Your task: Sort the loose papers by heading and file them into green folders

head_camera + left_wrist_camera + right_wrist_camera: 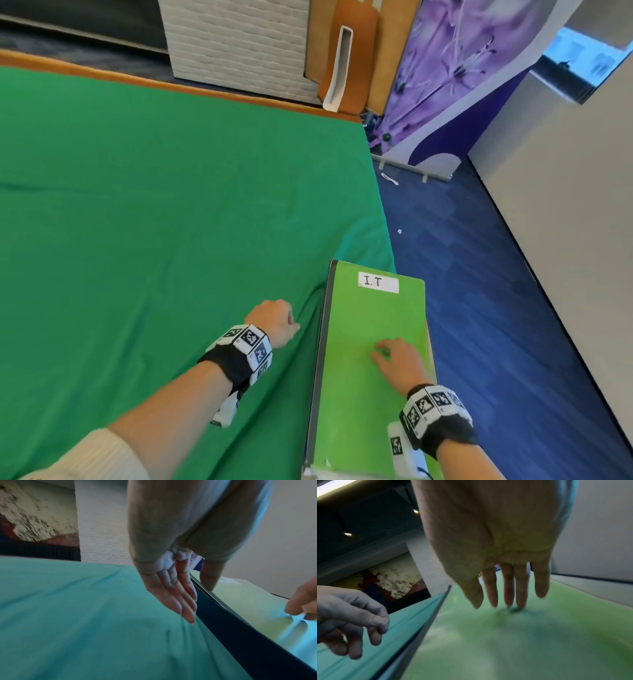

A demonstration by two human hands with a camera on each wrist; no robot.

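Observation:
A light green folder (370,342) with a white label reading "I.T" (378,282) lies closed at the table's right edge, its dark spine facing left. My right hand (397,363) rests on the cover with straight fingers, and the fingertips (508,601) touch the folder (522,642). My left hand (274,322) hovers just left of the spine over the cloth and holds nothing. Its fingers (180,601) point down side by side next to the folder (248,601). No loose papers are in view.
A green cloth (154,205) covers the table, wrinkled beside the folder. Blue carpet (479,274) lies to the right below the table edge. A white brick-pattern panel (239,44), a purple flowered banner (455,68) and a grey wall (565,205) stand behind.

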